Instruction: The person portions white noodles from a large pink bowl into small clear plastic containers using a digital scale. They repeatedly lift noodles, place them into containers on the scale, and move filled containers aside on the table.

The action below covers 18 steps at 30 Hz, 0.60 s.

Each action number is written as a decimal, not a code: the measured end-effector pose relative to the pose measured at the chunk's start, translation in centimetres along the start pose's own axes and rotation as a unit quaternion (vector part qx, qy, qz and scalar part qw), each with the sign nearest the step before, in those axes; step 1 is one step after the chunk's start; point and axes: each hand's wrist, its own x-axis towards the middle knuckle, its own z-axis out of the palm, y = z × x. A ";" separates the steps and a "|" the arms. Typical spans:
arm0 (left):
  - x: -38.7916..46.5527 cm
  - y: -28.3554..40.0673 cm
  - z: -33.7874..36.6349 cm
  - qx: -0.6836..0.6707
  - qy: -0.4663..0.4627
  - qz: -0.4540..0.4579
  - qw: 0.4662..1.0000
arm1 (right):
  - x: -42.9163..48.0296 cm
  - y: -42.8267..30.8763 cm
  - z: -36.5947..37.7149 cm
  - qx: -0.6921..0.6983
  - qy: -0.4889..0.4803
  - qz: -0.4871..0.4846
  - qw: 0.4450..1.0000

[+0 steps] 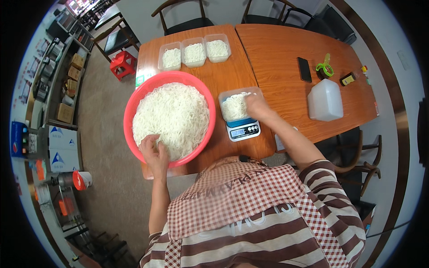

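A large red plastic colander basket (129,104) is heaped with white noodles (174,114). My left hand (155,150) rests at the basket's near edge, thumb and fingers apart against the noodles. To the right, a clear plastic container (224,95) partly filled with noodles (234,106) sits on a digital kitchen scale (244,131) with a lit display. My right hand (257,106) reaches over the container's right side, fingers curled down at the noodles. Its fingertips are hidden, so any grip there is unclear.
Three clear containers of noodles (194,53) stand in a row behind the basket. On the right of the wooden table (278,43) are a phone (304,69), a green-lidded jar (324,71), a sauce bottle (348,79) and an upturned stack of translucent containers (325,100). A red stool (123,64) stands left.
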 end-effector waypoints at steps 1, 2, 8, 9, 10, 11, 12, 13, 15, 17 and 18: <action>0.0 0.1 0.0 -0.003 0.000 -0.006 1.000 | -0.1 -0.8 0.3 -0.043 -0.044 -0.028 0.998; 0.0 0.2 0.0 -0.014 0.000 -0.019 1.000 | -0.2 -1.7 0.6 -0.003 -0.045 -0.067 0.997; -0.1 0.3 0.0 -0.040 0.000 -0.027 0.999 | 2.2 -1.4 -3.3 0.009 0.096 -0.039 0.995; -0.1 0.2 0.0 -0.021 0.001 -0.019 1.000 | 3.1 -0.8 -4.1 -0.006 0.077 -0.040 0.996; -0.1 0.2 0.0 -0.014 0.000 -0.018 1.000 | 3.9 -0.1 -4.7 -0.021 0.058 -0.039 0.997; -0.1 0.1 0.0 -0.016 0.000 -0.019 1.000 | 4.7 0.7 -5.2 -0.026 0.065 -0.061 0.996; -0.2 0.1 0.0 -0.012 0.000 -0.017 1.000 | 5.6 0.9 -5.1 -0.074 0.077 -0.099 0.989; -0.3 0.0 -0.1 -0.017 0.001 -0.016 1.000 | 6.2 1.1 -4.8 -0.086 0.013 -0.112 0.990; -0.2 0.0 -0.2 -0.010 0.000 -0.011 1.000 | 7.4 1.3 -4.0 -0.115 -0.094 -0.146 0.978; -0.3 -0.1 -0.4 0.010 -0.004 -0.009 1.000 | 7.9 1.7 -3.2 -0.087 -0.166 -0.127 0.974; -0.3 -0.1 -0.3 0.011 -0.002 -0.007 1.000 | 8.1 2.1 -3.0 -0.061 -0.150 -0.134 0.978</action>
